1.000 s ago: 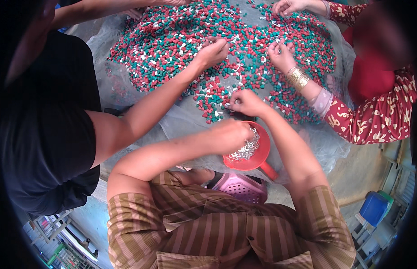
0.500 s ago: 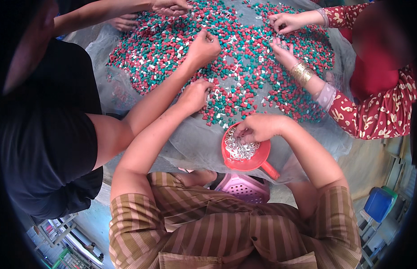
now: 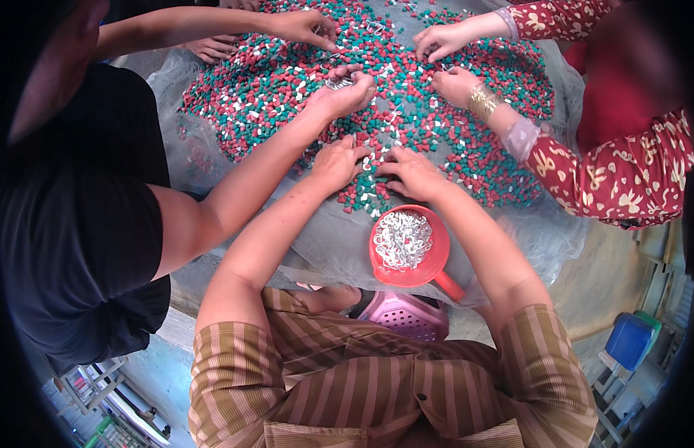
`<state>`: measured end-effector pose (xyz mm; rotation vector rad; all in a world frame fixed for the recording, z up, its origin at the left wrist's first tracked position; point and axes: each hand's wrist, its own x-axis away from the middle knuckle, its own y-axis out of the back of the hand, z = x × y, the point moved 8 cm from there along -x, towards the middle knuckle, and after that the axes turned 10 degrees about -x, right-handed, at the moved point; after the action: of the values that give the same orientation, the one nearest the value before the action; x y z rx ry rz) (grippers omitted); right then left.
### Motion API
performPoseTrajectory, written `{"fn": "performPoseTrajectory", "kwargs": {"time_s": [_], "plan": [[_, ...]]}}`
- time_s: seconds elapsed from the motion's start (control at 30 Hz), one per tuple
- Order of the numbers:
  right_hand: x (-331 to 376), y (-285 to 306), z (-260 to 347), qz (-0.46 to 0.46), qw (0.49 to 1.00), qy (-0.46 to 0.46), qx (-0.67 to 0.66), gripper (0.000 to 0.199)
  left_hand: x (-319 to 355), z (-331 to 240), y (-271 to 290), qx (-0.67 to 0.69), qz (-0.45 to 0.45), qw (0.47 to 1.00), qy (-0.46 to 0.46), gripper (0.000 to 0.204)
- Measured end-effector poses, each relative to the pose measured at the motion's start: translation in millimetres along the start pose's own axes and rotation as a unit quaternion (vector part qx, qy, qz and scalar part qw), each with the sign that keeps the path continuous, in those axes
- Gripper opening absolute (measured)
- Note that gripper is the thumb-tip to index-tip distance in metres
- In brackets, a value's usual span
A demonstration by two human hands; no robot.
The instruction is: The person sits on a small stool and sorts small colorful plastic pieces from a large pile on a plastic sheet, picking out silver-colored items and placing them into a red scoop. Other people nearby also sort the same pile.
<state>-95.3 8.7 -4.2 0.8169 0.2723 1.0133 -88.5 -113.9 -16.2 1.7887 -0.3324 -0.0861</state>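
Note:
My left hand [image 3: 336, 164] rests at the near edge of a wide heap of small red, green and white pieces [image 3: 269, 97]. Its fingers are drawn together, and what they hold, if anything, is too small to make out. Just to its right, my right hand [image 3: 413, 173] reaches down to the same edge, its bent fingers apart and touching the pieces. A small white hook [image 3: 367, 166] shows between my hands. Below my right hand sits a red plastic dipper [image 3: 435, 257], its handle toward me, holding many silvery-white hooks [image 3: 401, 239].
Sheer netting [image 3: 317, 231] lies under the heap. At left, a co-worker in black holds hooks in a cupped hand [image 3: 347, 93]. Across on the right, another co-worker's hands [image 3: 453, 84] work over the pieces. A pink perforated shoe [image 3: 407, 313] shows below; a blue container [image 3: 630, 340] stands far right.
My right hand has left the dipper's hooks and moved up and left to the pieces beside my left hand. The left co-worker's near hand has turned palm up, showing hooks.

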Motion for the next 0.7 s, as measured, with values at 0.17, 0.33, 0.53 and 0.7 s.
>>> {"fn": "performPoseTrajectory", "kwargs": {"time_s": [0.17, 0.33, 0.53, 0.7], "plan": [[32.1, 29.0, -50.0, -0.045, 0.977, -0.169, 0.125, 0.023, 2.6, 1.5, 7.9, 0.02, -0.005, 1.0, 0.001, 0.039], [30.8, 41.6, -29.9, -0.104, 0.981, -0.136, 0.091, 0.027, -2.2, -4.5, 0.9, 0.026, -0.03, 0.999, -0.033, 0.038], [17.9, 10.8, 7.1, -0.097, 0.993, 0.022, 0.063, 0.034, -1.3, -1.8, 8.6, 0.044, -0.069, 0.996, -0.027, 0.032], [37.4, 39.4, -50.4, -0.166, 0.972, -0.132, 0.102, 0.022, -7.7, 13.3, -0.8, 0.176, -0.006, 0.984, -0.007, 0.028]]}}
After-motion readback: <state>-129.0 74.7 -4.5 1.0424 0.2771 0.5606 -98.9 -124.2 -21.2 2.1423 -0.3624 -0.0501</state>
